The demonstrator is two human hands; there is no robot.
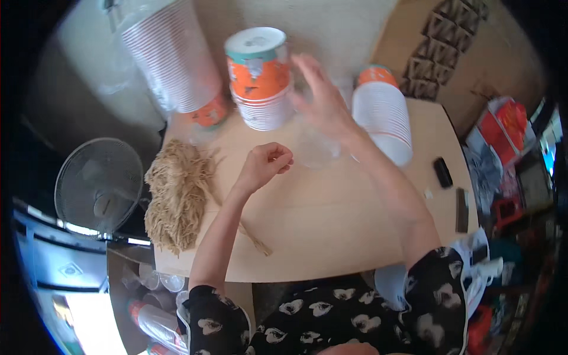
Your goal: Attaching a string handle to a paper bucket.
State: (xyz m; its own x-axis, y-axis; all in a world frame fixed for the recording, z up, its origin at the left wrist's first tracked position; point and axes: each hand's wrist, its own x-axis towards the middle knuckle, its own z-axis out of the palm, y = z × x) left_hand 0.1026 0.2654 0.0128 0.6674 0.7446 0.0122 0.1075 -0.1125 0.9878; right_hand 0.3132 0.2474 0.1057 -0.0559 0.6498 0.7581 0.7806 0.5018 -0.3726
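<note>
The left hand (265, 165) is curled closed over the counter (307, 236); the right hand (324, 100), blurred, is open beside 1 upright cup stack (259, 83) near the wall (328, 29).

We see a smooth, matt desk (331, 231) with a wood look, a rough bundle of fibrous strands (177, 201), smooth, paper-looking cups (258, 83), a glossy, clear plastic sleeve (168, 56) and a matt cardboard sheet (497, 53).

Stacked cups (258, 83) and stringy fibre (176, 204) on a counter (313, 236), with a filled carton (116, 278) at near left, suggest a small packing workshop.
</note>
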